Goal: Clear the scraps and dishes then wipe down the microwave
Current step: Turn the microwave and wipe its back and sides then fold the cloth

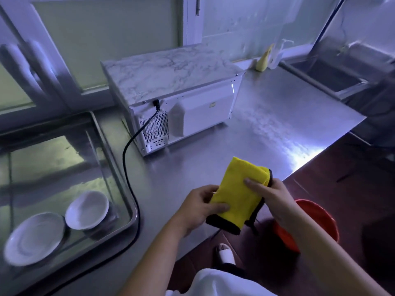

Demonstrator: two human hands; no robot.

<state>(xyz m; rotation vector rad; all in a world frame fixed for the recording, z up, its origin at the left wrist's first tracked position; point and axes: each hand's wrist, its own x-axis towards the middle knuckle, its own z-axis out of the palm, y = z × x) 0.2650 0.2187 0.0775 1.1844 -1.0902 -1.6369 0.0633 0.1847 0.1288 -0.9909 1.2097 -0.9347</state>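
Nearest the microwave's rear, both hands grip the yellow cloth (237,195): left hand (201,207) and right hand (270,193) fingers pinching its edges. The microwave (171,90) sits beyond on the worktop (267,129). Risk: wiping could snag the power cord (133,182). Its door faces away, unseen; the dishes (62,227) left of it look blurred.

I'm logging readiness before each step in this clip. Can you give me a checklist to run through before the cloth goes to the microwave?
1. Cloth in hand: ok. Left hand and right hand both grip the folded yellow cloth.
2. Dishes off the counter: ok. Plate and bowl sit in the sink.
3. Microwave top free of items: ok.
4. Microwave unplugged: cannot tell. The cord runs off the frame.
5. Door side reachable: not ok. The back faces the person.
6. Cloth damp: cannot tell.
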